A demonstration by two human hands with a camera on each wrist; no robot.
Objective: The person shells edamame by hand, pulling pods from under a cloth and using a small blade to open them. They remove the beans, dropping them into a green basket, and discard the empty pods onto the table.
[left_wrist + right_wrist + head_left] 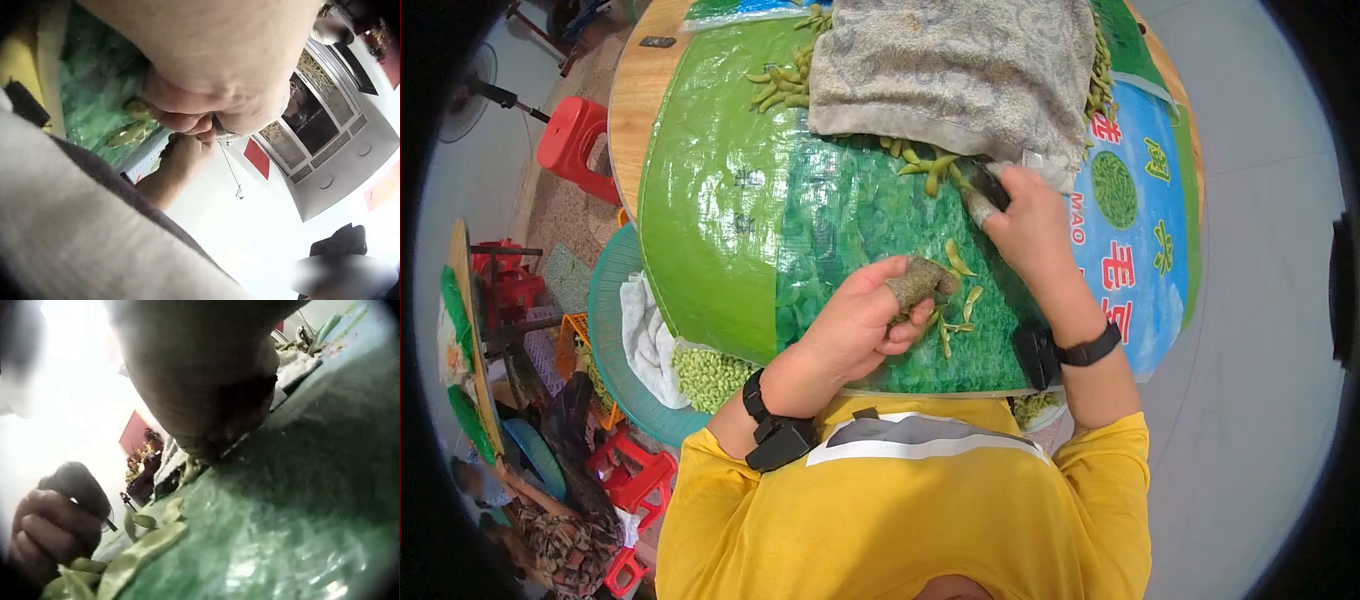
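My left hand (870, 310) is over the green table cover, fingers curled in, with brown wrapping (920, 282) on its thumb and finger. No held thing shows in it; its inner palm is hidden. Close below it are loose green bean pods (959, 325), some split open. My right hand (1033, 222) reaches to the towel's near edge. Its thumb has a pale wrap (978, 207), and something dark is between thumb and fingers. The fingertips are right at a few green pods (935, 168); I cannot tell whether they pinch one.
A grey patterned towel (960, 70) covers a heap of pods at the table's far side, with pods (785, 85) spilling out left. Left of the table, a teal basket (615, 340) holds shelled beans (710, 375) and a white cloth (650, 340). Red stools (580, 145) stand beyond.
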